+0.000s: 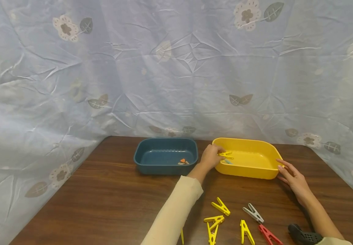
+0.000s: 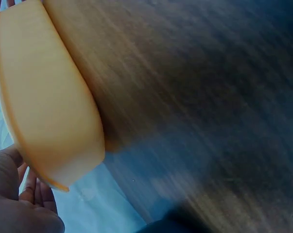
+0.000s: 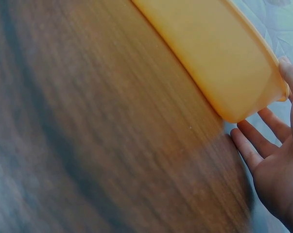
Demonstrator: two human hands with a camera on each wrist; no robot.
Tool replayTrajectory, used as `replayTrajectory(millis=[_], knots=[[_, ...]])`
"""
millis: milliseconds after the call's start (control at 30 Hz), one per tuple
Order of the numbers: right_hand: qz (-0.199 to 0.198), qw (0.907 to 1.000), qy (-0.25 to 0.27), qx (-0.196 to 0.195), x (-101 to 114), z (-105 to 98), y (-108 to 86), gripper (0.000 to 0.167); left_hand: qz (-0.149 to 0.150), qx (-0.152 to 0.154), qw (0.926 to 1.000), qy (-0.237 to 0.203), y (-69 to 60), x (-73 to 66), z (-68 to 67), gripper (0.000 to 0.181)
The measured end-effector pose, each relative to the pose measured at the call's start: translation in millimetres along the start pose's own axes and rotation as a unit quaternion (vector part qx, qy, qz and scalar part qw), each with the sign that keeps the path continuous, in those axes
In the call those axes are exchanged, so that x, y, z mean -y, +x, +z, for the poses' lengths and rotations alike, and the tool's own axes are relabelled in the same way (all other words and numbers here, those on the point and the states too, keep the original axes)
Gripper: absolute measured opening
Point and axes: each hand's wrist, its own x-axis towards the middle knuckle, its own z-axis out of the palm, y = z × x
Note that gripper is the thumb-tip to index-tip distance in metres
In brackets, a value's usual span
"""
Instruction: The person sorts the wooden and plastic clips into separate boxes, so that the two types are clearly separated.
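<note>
At the left end of the yellow tub (image 1: 243, 172) my left hand (image 1: 210, 157) grips the rim, its thumb (image 2: 9, 154) against the outer side. My right hand (image 1: 295, 182) holds the opposite end, with its thumb (image 3: 291, 75) at the rim and the other fingers spread beside the corner. Inside the tub, close to the left fingertips, is a yellow clothespin (image 1: 226, 156); whether a finger touches it I cannot tell. A pale blue piece (image 1: 227, 162) lies below it, partly hidden by the tub's front wall.
Left of the yellow tub stands a dark blue tub (image 1: 167, 169) with small orange and white bits (image 1: 183, 162) inside. Nearer on the wooden table (image 1: 102, 200) lie several yellow clothespins (image 1: 221, 206), a grey clothespin (image 1: 254, 213) and a red clothespin (image 1: 268, 234). A patterned curtain (image 1: 176, 68) hangs behind.
</note>
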Motion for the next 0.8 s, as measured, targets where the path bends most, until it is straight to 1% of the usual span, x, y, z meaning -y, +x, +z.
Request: replayTrajectory(millis=[67,167,367,800], knots=[[-0.002,1.0,0.0,-0.001,0.0,-0.1,0.0,0.045,0.005,-0.006,1.0,0.002,0.1,1.3,1.9,0.027],[-0.002,1.0,0.004,-0.004,-0.2,0.1,0.4,0.046,0.004,-0.012,0.9999,-0.002,0.2,2.6,4.0,0.027],[0.004,1.0,-0.005,-0.006,-0.7,1.5,0.8,0.047,-0.006,-0.01,0.9999,-0.01,-1.2,4.3,4.8,0.027],[0.008,0.9996,-0.026,-0.006,1.4,1.2,0.0,0.047,0.005,-0.008,0.9999,-0.012,-1.1,5.0,5.7,0.026]])
